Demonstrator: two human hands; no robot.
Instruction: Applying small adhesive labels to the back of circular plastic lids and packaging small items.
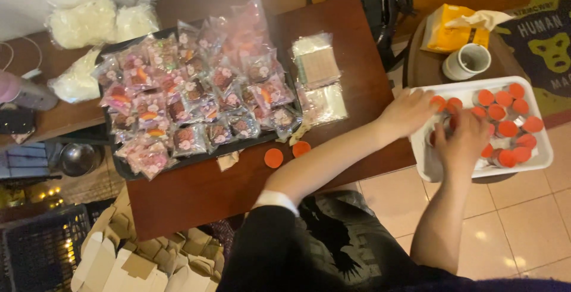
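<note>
Folded cardboard boxes (137, 265) are lying nearest me, at the near left below the table (333, 42). Both my arms are reaching right into a white tray (544, 161) of small orange-capped jars (507, 129). My left hand (409, 112) is resting spread over the jars at the tray's far left, its grip loose. My right hand (461, 143) is curling over the jars just beside it; I cannot tell whether that grip is closing on one. Two orange lids (286, 153) are lying on the table.

Black top with a dark printed figure, white cuff, bare forearms.
</note>
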